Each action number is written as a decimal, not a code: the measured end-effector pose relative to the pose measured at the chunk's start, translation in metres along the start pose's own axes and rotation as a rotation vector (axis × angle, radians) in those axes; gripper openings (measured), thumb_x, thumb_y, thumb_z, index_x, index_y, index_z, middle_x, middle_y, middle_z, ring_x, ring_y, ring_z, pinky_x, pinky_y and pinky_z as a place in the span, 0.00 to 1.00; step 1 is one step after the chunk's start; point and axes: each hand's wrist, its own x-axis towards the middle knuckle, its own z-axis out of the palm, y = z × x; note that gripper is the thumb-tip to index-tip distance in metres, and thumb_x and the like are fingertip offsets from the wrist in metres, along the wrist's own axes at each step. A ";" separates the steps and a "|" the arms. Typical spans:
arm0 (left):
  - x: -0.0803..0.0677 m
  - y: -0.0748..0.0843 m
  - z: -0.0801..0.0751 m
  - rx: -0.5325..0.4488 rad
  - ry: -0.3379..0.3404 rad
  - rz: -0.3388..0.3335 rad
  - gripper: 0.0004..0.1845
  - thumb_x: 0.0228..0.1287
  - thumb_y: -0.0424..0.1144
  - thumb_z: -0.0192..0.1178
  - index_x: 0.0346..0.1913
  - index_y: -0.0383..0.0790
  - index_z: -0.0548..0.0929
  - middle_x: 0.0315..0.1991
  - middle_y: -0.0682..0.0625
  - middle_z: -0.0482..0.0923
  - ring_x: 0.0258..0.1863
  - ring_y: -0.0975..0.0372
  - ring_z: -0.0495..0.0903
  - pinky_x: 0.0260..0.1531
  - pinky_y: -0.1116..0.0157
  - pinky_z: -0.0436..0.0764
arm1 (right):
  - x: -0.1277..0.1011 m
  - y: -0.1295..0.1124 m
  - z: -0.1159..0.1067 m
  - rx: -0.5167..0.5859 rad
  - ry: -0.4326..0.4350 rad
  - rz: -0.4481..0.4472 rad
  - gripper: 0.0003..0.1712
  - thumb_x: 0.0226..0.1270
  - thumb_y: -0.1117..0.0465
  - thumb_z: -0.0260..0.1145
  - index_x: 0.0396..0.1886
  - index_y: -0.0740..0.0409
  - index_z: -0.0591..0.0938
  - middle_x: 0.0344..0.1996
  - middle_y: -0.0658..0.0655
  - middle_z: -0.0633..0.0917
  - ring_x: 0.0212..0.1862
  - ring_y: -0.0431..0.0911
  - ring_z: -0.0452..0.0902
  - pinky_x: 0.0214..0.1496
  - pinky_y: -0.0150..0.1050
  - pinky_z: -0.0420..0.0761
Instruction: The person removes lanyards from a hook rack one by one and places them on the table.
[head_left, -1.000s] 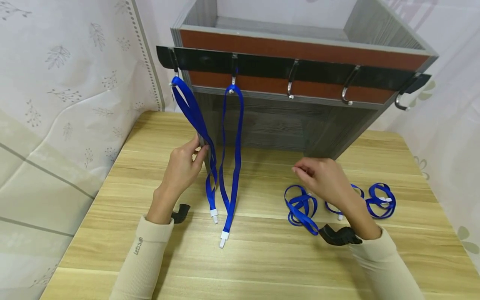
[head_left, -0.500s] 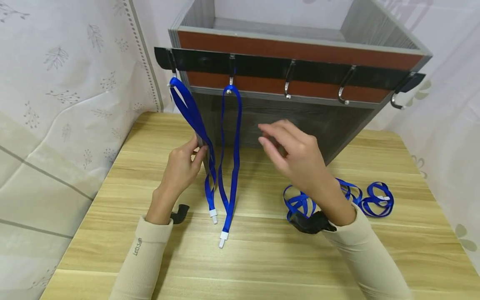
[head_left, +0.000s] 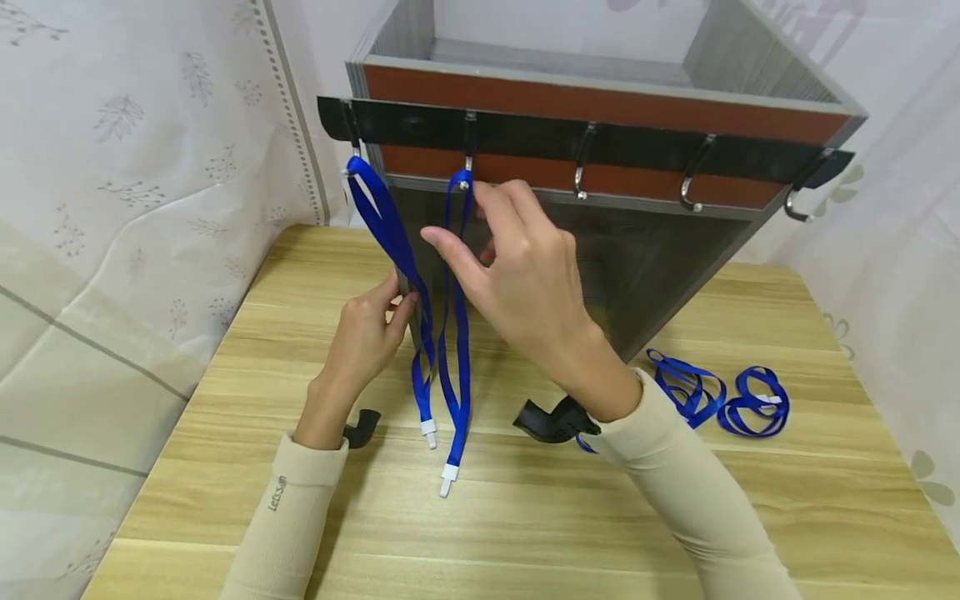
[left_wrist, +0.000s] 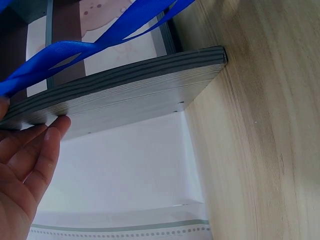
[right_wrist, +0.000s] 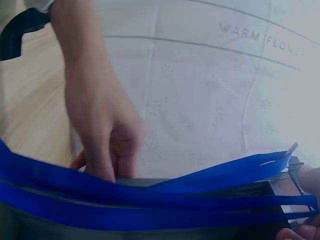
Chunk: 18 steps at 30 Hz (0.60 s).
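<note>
My left hand (head_left: pixel 360 335) holds the front edge of the grey shelf's left side panel (left_wrist: pixel 142 70), with fingers on the outer face and thumb opposite. A blue lanyard (head_left: pixel 390 233) hangs from the leftmost hook, just over that hand. On the second hook hangs another blue lanyard (head_left: pixel 461 342), with a white clip at its bottom. My right hand (head_left: pixel 532 271) is at this lanyard's upper part, thumb spread away to the left and fingertips at the right strap near the hook. In the right wrist view, those fingertips appear only at the edge beside the blue straps (right_wrist: pixel 125 205).
A black hook rail (head_left: pixel 525 133) crosses the shelf's brown front band, with three bare hooks to the right. Coiled blue lanyards (head_left: pixel 757 402) lie on the wooden table (head_left: pixel 480 533) at right, one mostly hidden by my right forearm. Patterned cloth (head_left: pixel 165 167) surrounds the table.
My right hand has moved left and up from above the coiled lanyards to the second hanging lanyard, whose right strap now sits closer to the left one. My left hand keeps its place.
</note>
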 end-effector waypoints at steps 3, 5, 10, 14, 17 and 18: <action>0.001 0.000 0.000 0.002 -0.002 0.001 0.13 0.74 0.35 0.56 0.56 0.37 0.79 0.40 0.43 0.86 0.37 0.52 0.87 0.38 0.55 0.86 | 0.006 -0.001 0.002 0.009 0.038 0.039 0.23 0.67 0.51 0.69 0.44 0.70 0.83 0.32 0.61 0.82 0.23 0.44 0.79 0.25 0.31 0.78; 0.001 0.000 0.001 0.003 -0.001 0.000 0.12 0.74 0.36 0.56 0.56 0.38 0.79 0.40 0.43 0.87 0.37 0.52 0.87 0.38 0.55 0.86 | 0.009 -0.001 0.003 0.018 0.055 0.059 0.19 0.69 0.53 0.67 0.40 0.68 0.84 0.29 0.60 0.82 0.23 0.44 0.78 0.25 0.32 0.77; 0.001 0.000 0.000 0.005 -0.003 -0.003 0.12 0.74 0.36 0.56 0.56 0.38 0.79 0.41 0.43 0.87 0.37 0.52 0.87 0.39 0.54 0.86 | 0.013 -0.001 0.001 0.035 0.066 0.086 0.12 0.70 0.60 0.63 0.33 0.65 0.85 0.25 0.56 0.83 0.23 0.44 0.75 0.24 0.33 0.73; 0.001 0.000 0.000 0.016 -0.005 -0.002 0.13 0.74 0.36 0.56 0.57 0.38 0.78 0.42 0.43 0.87 0.38 0.52 0.87 0.38 0.54 0.87 | 0.014 -0.001 -0.008 0.099 0.070 0.064 0.10 0.67 0.65 0.61 0.30 0.64 0.86 0.21 0.55 0.81 0.21 0.41 0.71 0.23 0.30 0.68; 0.001 -0.002 0.001 0.022 -0.003 0.005 0.12 0.74 0.36 0.56 0.56 0.38 0.79 0.41 0.44 0.87 0.38 0.52 0.87 0.38 0.54 0.87 | 0.016 -0.003 -0.021 0.181 0.075 0.040 0.09 0.65 0.68 0.61 0.28 0.64 0.85 0.17 0.54 0.76 0.20 0.39 0.67 0.22 0.28 0.64; 0.001 -0.002 0.001 0.020 -0.002 0.007 0.12 0.74 0.36 0.56 0.55 0.38 0.79 0.41 0.44 0.87 0.38 0.52 0.87 0.38 0.55 0.87 | 0.017 -0.004 -0.026 0.209 0.073 0.038 0.09 0.64 0.69 0.61 0.28 0.65 0.85 0.17 0.54 0.75 0.19 0.39 0.66 0.21 0.28 0.62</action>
